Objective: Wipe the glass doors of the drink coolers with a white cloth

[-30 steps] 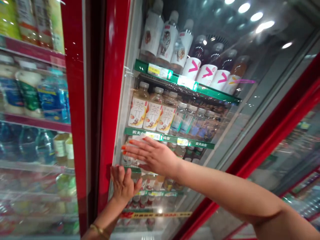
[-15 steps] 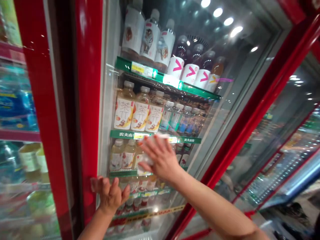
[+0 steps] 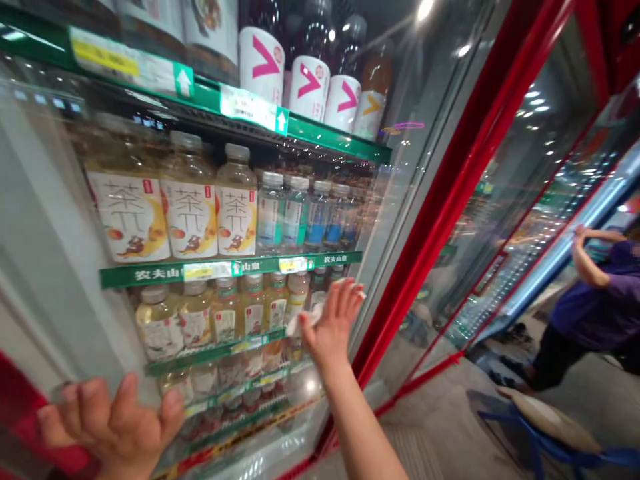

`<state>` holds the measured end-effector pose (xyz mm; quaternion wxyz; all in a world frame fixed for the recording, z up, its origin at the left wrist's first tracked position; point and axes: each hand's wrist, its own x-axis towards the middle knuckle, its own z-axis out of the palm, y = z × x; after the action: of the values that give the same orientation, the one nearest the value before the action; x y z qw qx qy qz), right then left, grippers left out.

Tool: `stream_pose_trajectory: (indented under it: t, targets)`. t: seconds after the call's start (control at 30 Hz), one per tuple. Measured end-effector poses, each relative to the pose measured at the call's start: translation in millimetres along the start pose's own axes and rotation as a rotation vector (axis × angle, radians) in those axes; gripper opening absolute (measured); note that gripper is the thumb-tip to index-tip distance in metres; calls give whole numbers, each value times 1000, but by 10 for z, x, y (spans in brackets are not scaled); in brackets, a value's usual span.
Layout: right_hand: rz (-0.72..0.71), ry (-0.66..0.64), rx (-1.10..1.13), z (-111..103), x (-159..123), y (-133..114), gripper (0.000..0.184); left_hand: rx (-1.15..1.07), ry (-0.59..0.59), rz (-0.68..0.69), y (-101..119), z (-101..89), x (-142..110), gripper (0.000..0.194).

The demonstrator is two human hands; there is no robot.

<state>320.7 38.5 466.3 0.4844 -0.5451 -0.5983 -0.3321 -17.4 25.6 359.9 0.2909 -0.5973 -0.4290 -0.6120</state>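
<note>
My right hand lies with fingers outstretched over a white tissue, pressing it to the glass door of a drinks fridge. Part of the tissue is hidden under the palm and fingers; an edge shows past the fingertips. Lower left, my left hand has its fingers apart and slightly bent, holding nothing, close to the door's red left frame. Whether it touches the frame I cannot tell. Behind the glass stand tea bottles with white and yellow labels, on a green-edged shelf.
The door's red right frame slants down beside my right hand. Further right another glass door runs back. A person in a purple shirt is at the far right, with arms raised. A blue chair with a tan cushion stands on the floor.
My view has come closer to the shelves and swung right. The right hand with the tissue has moved right across the glass, towards the right frame. The left hand appears larger and lower left.
</note>
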Motion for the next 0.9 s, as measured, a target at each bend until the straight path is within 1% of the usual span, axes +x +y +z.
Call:
stream_pose_trajectory:
  t: [0.03, 0.07, 0.1, 0.13, 0.17, 0.2, 0.27, 0.3, 0.33, 0.37, 0.4, 0.43, 0.5, 0.53, 0.57, 0.6, 0.63, 0.67, 0.77, 0.83, 0.9]
  targets:
    - [146, 36, -16, 6, -5, 169, 88, 36, 11, 51, 14, 2, 11, 98]
    - [261, 68, -22, 20, -34, 246, 86, 84, 26, 120, 44, 2, 39, 97]
    - [335, 87, -23, 40, -90, 217, 84, 125, 37, 180, 83, 1, 80, 95]
    - [354, 86, -18, 63, -171, 85, 84, 139, 33, 203, 126, -2, 127, 94]
    - [307, 68, -2, 85, -263, -126, 84, 146, 25, 212, 166, -6, 172, 93]
    - [196, 34, 25, 106, -351, -382, 84, 150, 13, 215, 200, -11, 212, 92]
    - [-120, -26, 106, 135, -454, -870, 80, 140, -7, 214, 249, -27, 267, 90]
    - [-243, -47, 134, 144, -457, -1033, 78, 127, -16, 213, 268, -37, 284, 90]
    - [-316, -56, 143, 148, -433, -1115, 76, 113, -31, 212, 287, -48, 300, 91]
    - [-331, -58, 130, 149, -397, -1113, 78, 101, -55, 214, 308, -59, 317, 93]
    - [-290, -61, 99, 146, -364, -1036, 82, 95, -81, 219, 333, -70, 337, 94]
    - [-206, -71, 66, 142, -346, -905, 89, 98, -104, 226, 362, -78, 361, 96]
    - [47, -93, 37, 141, -384, -583, 103, 123, -135, 261, 424, -89, 419, 95]
    - [191, -100, 35, 147, -441, -443, 106, 136, -143, 279, 452, -90, 448, 94]
    - [318, -99, 41, 160, -515, -342, 106, 146, -141, 291, 477, -91, 475, 92]
    - [411, -91, 50, 179, -600, -290, 104, 152, -143, 296, 495, -91, 498, 90]
    - [467, -77, 56, 202, -688, -287, 100, 153, -147, 295, 509, -90, 516, 89]
    - [493, -62, 56, 230, -773, -326, 96, 151, -152, 288, 519, -91, 530, 88]
    - [527, -41, 54, 323, -964, -559, 88, 141, -151, 273, 535, -94, 561, 86]
    - [539, -34, 58, 384, -1028, -670, 86, 127, -136, 273, 545, -98, 581, 86]
    - [545, -23, 61, 438, -1046, -681, 86, 111, -121, 271, 557, -105, 601, 85]
